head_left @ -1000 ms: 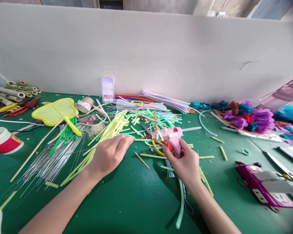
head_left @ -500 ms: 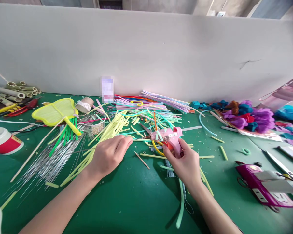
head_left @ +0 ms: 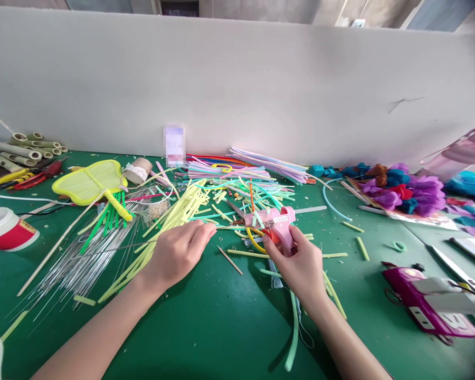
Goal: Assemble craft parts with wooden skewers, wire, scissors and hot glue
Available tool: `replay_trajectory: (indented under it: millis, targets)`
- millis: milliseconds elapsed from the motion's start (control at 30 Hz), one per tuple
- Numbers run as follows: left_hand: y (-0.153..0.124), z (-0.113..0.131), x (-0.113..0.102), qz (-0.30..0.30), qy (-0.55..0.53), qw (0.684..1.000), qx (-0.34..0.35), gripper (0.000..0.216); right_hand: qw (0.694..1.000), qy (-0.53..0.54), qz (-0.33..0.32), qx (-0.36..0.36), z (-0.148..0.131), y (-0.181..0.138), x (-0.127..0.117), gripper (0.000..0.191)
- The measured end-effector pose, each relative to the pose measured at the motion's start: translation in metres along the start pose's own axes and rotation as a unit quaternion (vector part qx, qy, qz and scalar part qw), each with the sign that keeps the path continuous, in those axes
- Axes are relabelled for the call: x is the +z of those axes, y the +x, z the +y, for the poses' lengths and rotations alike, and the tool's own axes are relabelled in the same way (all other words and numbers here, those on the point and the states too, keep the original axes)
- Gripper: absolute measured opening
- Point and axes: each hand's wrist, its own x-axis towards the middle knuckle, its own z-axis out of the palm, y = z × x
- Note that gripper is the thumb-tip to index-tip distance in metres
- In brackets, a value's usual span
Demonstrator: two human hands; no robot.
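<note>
Well, my right grip point(head_left: 303, 269) pinched the pink plastic glue gun point(head_left: 280, 221), nozzle aimed at my half-open left grip point(head_left: 178, 252).

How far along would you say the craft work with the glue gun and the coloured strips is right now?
Done, it seems: a yellow wing-shaped piece lies on the green table, near many short strips. In hand: the right hand grips the pink glue gun, nozzle leftwards; the left hand rests on yellow strips. Left: long strips by the wall and silver wires lie untouched.
</note>
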Motion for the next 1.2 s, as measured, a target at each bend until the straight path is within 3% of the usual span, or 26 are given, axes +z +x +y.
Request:
replay_trajectory:
  millis: [300, 433, 567, 700, 833, 1067, 1200]
  targets:
    - [0.001, 0.000, -0.002, 0.046, -0.033, 0.998, -0.009, 0.012, 0.999, -0.045, -0.022, 0.020, 0.007, 0.004, 0.000, 0.034]
    - [0.001, -0.002, -0.003, 0.050, -0.031, 0.998, -0.018, 0.012, 0.997, -0.051, 0.007, 0.055, 0.018, 0.016, -0.009, 0.038]
    - [0.001, -0.003, -0.005, 0.056, -0.030, 0.998, -0.025, 0.009, 0.981, -0.157, 0.067, 0.093, 0.051, 0.036, -0.023, 0.040]
    - [0.002, -0.002, -0.006, 0.057, -0.030, 0.998, -0.018, 0.007, 0.958, -0.249, 0.083, 0.119, 0.093, 0.052, -0.032, 0.040]
    - [0.002, -0.003, -0.005, 0.062, -0.028, 0.997, -0.020, 0.005, 0.938, -0.295, 0.073, 0.169, 0.117, 0.060, -0.031, 0.046]
    - [0.000, -0.009, -0.006, 0.077, -0.053, 0.994, -0.049, 0.006, 0.917, -0.314, 0.086, 0.230, 0.116, 0.057, -0.028, 0.067]
    - [0.011, -0.012, -0.021, 0.066, -0.155, 0.977, -0.130, 0.009, 0.924, -0.294, 0.117, 0.217, 0.097, 0.055, -0.039, 0.073]
